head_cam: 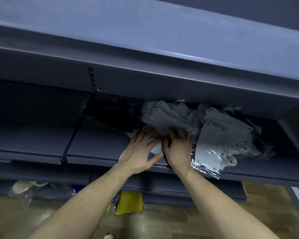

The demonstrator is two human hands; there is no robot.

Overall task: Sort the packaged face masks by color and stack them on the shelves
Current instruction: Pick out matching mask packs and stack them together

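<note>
A loose heap of grey packaged masks [171,118] lies on the middle shelf [97,149], and more grey packs [219,138] spill to its right over the shelf's front edge. Black packaged masks [110,112] sit in the dark behind and to the left. My left hand [140,152] lies flat with straight fingers at the heap's left foot, over a white pack [155,149]. My right hand [178,149] presses against the heap's front, with its fingertips tucked under the grey packs. How far those fingers curl is hidden.
The upper shelf [162,57] overhangs close above the heap. A slotted upright [91,78] and a divider [72,137] split the shelf on the left. On the wooden floor below lie yellow packs [129,202] and pale packs [24,187].
</note>
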